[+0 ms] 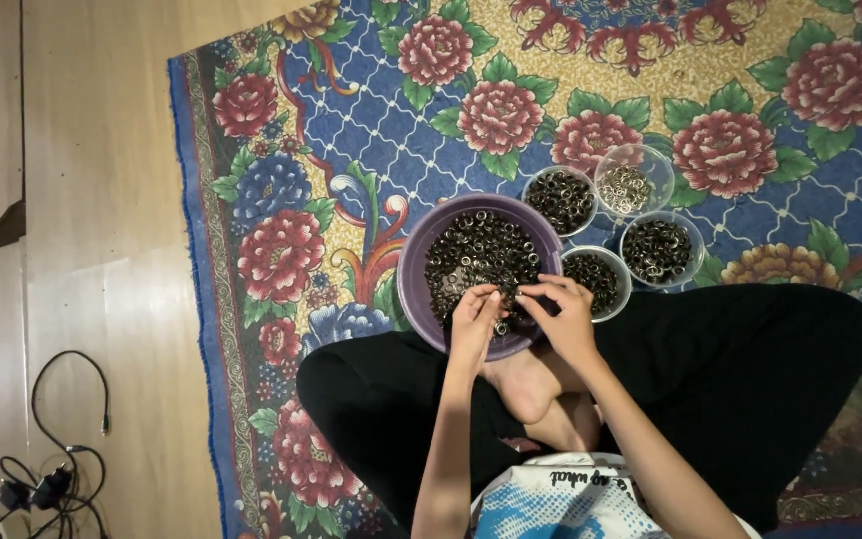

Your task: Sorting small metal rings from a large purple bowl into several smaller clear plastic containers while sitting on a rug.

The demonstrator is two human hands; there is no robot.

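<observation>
A purple bowl (413,262) full of small dark metal rings (476,250) sits on the rug in front of my crossed legs. My left hand (475,317) and my right hand (563,311) meet over the bowl's near rim, fingertips pinched together on small rings. One ring (500,327) hangs just below my left fingers. Several small clear bowls stand to the right of the purple bowl: one (559,199) with dark rings, one (634,180) with paler rings, one (661,250) with dark rings, and one (597,279) right beside my right hand.
A blue floral rug (351,130) covers the wooden floor (92,200). My black-trousered legs (750,369) and a bare foot (531,389) lie behind the bowl. Black cables and plugs (52,479) lie on the floor at the lower left.
</observation>
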